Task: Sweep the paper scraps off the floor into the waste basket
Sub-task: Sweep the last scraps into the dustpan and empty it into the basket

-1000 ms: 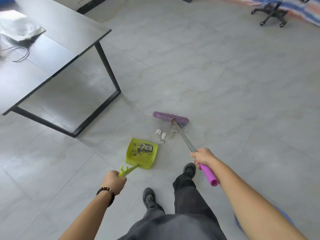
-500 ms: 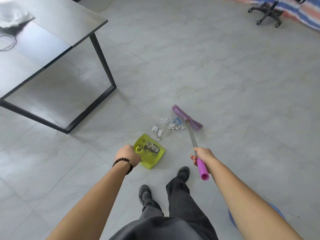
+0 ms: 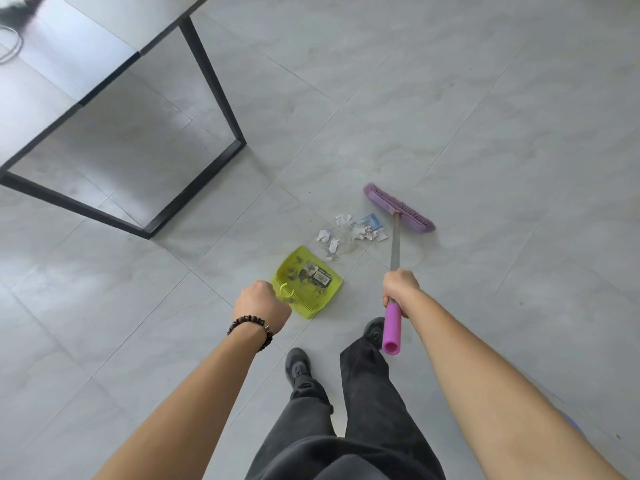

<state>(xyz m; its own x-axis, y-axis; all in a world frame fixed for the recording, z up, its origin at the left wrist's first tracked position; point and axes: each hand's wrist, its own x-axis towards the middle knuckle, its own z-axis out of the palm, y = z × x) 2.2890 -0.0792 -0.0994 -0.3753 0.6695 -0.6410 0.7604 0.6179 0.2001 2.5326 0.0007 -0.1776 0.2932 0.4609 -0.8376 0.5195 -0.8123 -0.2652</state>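
Several white paper scraps lie on the grey tile floor, between a lime-green dustpan and the purple broom head. The dustpan sits flat on the floor with some dirt and a labelled wrapper in it, its open lip facing the scraps. My left hand grips the dustpan's handle at the near end. My right hand grips the broom's metal shaft just above the pink grip. The broom head rests on the floor just beyond the scraps. No waste basket is clearly in view.
A black-framed table stands at the upper left, its leg frame reaching the floor near the dustpan. My two feet in dark shoes stand just behind the dustpan. A blue object shows partly behind my right forearm.
The dustpan has swung round so its lip faces the scraps, and my left hand has moved forward. The broom head has shifted right and turned, exposing the scraps.
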